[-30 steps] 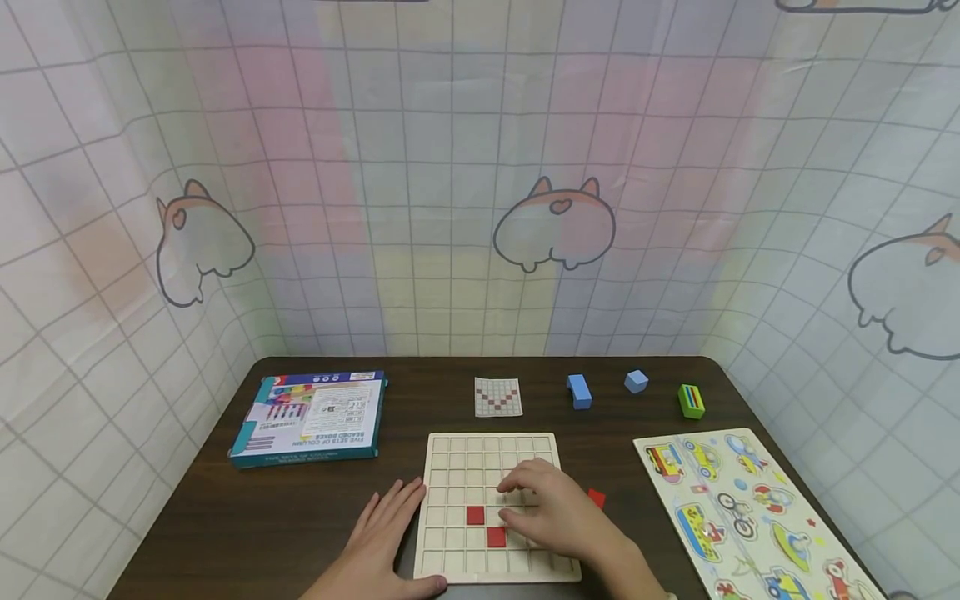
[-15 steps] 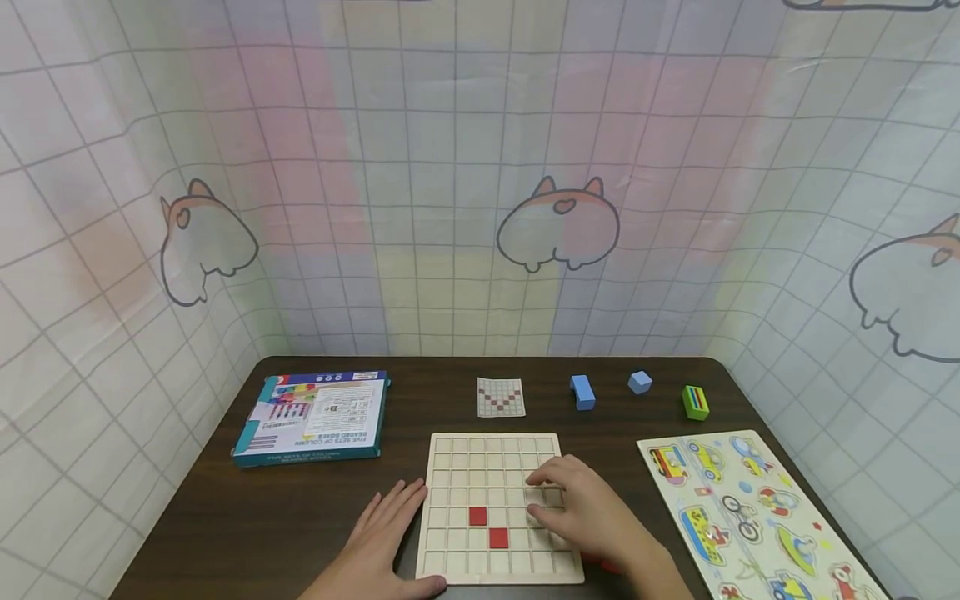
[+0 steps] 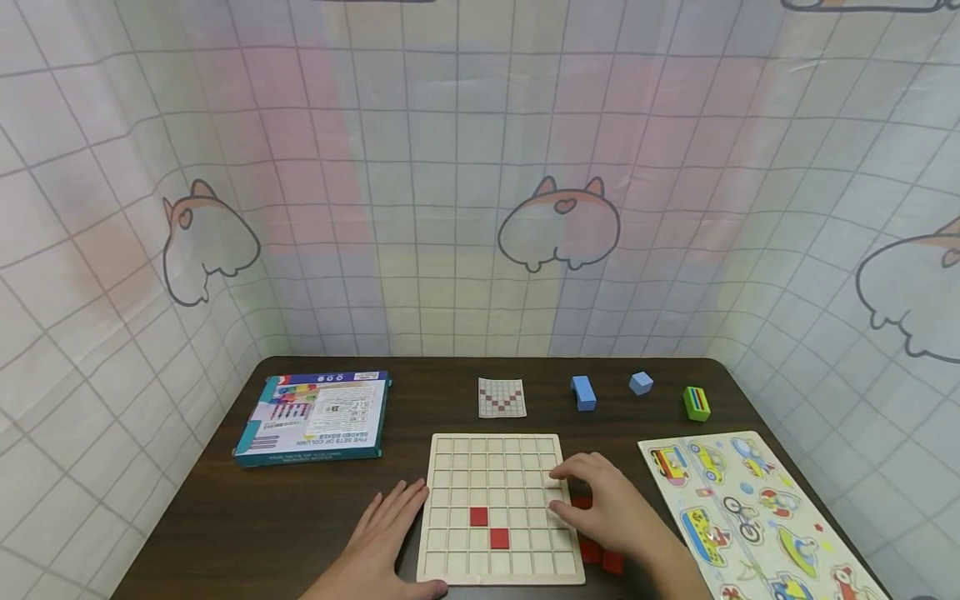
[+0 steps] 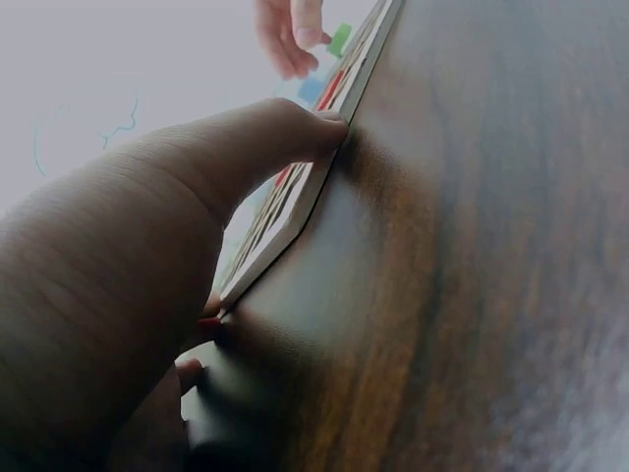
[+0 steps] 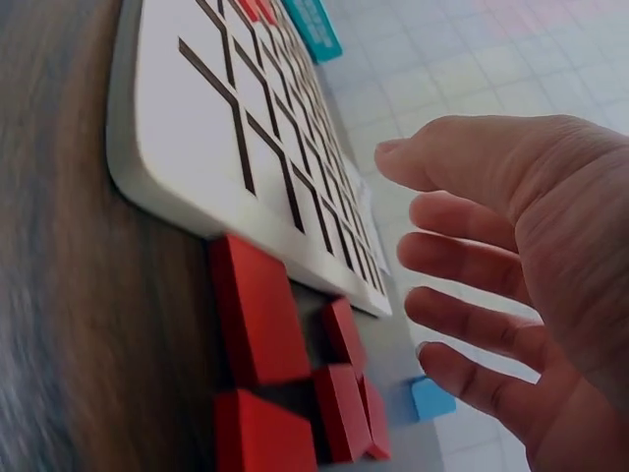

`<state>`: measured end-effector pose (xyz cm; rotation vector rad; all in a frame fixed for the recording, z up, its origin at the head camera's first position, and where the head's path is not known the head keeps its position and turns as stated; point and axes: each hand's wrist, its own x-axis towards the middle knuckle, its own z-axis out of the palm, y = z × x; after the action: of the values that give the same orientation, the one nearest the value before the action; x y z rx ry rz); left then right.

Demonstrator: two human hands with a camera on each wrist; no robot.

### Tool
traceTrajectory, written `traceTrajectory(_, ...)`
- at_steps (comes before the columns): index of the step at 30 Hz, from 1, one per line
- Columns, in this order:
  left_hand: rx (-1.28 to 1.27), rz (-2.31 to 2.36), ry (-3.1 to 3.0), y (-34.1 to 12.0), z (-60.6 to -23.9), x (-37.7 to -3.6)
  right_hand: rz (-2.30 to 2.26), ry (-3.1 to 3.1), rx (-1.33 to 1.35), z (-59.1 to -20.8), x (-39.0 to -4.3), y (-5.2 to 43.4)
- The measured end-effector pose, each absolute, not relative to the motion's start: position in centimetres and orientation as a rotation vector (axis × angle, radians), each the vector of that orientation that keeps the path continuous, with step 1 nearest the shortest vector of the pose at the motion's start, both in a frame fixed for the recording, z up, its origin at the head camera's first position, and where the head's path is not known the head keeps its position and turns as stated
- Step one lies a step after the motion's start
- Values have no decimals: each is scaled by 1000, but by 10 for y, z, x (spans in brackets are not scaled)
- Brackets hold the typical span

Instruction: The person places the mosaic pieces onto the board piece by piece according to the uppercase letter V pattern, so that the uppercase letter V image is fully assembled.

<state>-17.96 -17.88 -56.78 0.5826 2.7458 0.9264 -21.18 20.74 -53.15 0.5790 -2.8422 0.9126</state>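
A pale wooden grid board (image 3: pixel 457 467) lies on the dark table with two red square tiles, an upper one (image 3: pixel 478 517) and a lower one (image 3: pixel 499 538), set in its cells. My left hand (image 3: pixel 382 542) rests along the board's left edge, fingers straight. In the left wrist view its thumb (image 4: pixel 295 133) touches the board's near edge. Over the right edge hovers my right hand (image 3: pixel 600 504), its fingers loosely bent and apart, holding nothing. Below it, several loose red tiles (image 5: pixel 260 315) lie beside the board in the right wrist view.
Beyond the board lies a small grid pattern card (image 3: pixel 502 398). A blue block (image 3: pixel 583 393), a blue cube (image 3: pixel 641 383) and a striped green block (image 3: pixel 697 403) stand back right. A flat box (image 3: pixel 315 421) is at left, a picture puzzle board (image 3: pixel 738 479) at right.
My right hand has moved rightward from over the middle of the board to its right edge, uncovering cells and the loose red tiles. The left hand has stayed in place.
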Motion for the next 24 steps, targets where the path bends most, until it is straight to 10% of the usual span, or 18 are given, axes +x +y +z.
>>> traceTrajectory(24, 576, 914, 2736, -179, -571, -181, 886, -2953, 335, -525, -210, 249)
